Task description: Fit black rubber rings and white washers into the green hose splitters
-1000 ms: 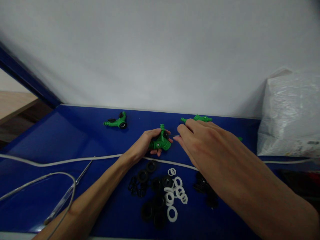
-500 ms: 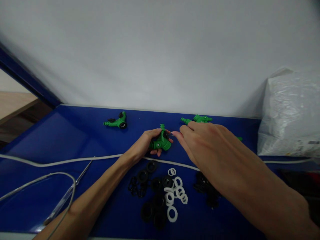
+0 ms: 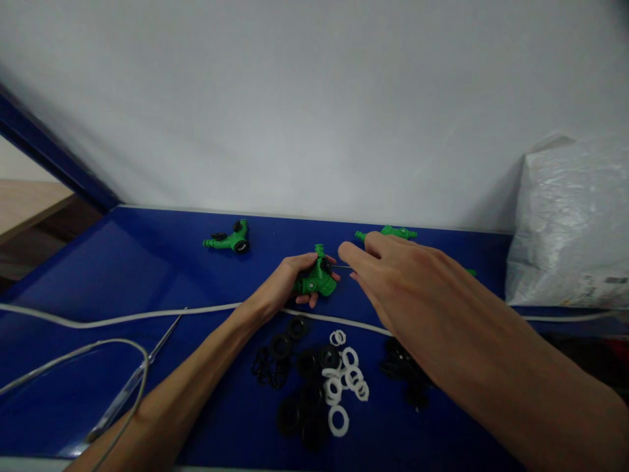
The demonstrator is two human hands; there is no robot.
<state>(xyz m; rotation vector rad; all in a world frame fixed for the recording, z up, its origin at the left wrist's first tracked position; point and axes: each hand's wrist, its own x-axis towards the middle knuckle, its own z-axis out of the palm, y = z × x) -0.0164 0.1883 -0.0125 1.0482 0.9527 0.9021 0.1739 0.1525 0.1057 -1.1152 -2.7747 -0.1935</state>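
My left hand (image 3: 291, 275) is closed around a green Y-shaped hose connector (image 3: 314, 283) with a black part on its side. One ribbed outlet of it points up past my fingers. In my right hand (image 3: 373, 265) is a screwdriver (image 3: 340, 266); only its thin metal shaft shows, and its handle is hidden by the fingers. The shaft reaches left to the black part of the connector. Below my hands lie several black rings (image 3: 281, 345) and several white rings (image 3: 338, 421) in a loose pile.
Another green hose connector (image 3: 228, 241) lies at the back left, and one more (image 3: 400, 233) is partly hidden behind my right hand. A white cable (image 3: 122, 319) crosses the blue table. A clear-handled screwdriver (image 3: 120, 401), small black parts (image 3: 400, 364) and a plastic-wrapped package (image 3: 570, 229) lie around.
My right hand has rolled and its fingers have shifted, with more of the metal shaft now showing. My left hand and the connector stay in place.
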